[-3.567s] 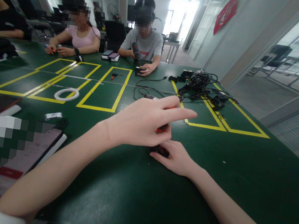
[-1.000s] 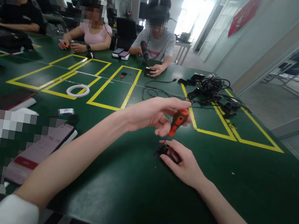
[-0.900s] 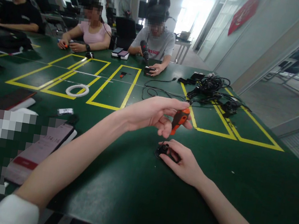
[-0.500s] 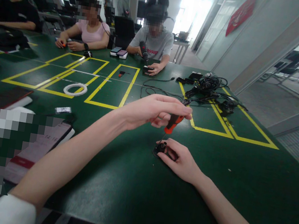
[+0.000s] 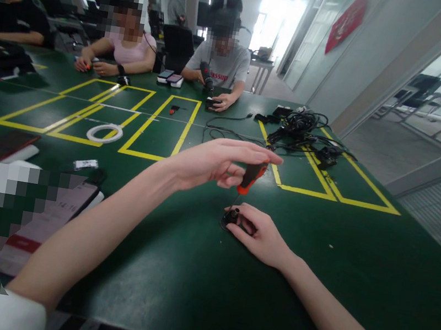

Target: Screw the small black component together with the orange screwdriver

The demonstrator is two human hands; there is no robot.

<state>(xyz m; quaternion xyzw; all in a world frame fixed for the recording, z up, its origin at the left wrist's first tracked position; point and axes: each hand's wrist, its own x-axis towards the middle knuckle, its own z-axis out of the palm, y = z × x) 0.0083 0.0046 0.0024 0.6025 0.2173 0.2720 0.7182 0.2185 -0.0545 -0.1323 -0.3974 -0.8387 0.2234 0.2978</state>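
My left hand (image 5: 222,165) is on an upright, slightly tilted screwdriver (image 5: 252,177) with a black and orange handle. Its outer fingers stretch over the top of the handle, while others curl beside it. The thin shaft runs down to a small black part (image 5: 232,217) with a round base and a short raised tube, which sits on the green table. My right hand (image 5: 262,234) rests on the table and pinches this part between thumb and fingers. The screwdriver's tip is hidden at the part.
Yellow tape rectangles mark the green table (image 5: 170,268). A white ring (image 5: 105,133) lies at left, with a phone (image 5: 42,220) nearer. Tangled black cables (image 5: 299,127) lie at the far right. Across the table sit several people, one holding a power drill (image 5: 206,76).
The view has shifted slightly, moving everything a little left. My left fingers have straightened over the screwdriver's handle, which shows more turned. The right hand still pinches the black part.
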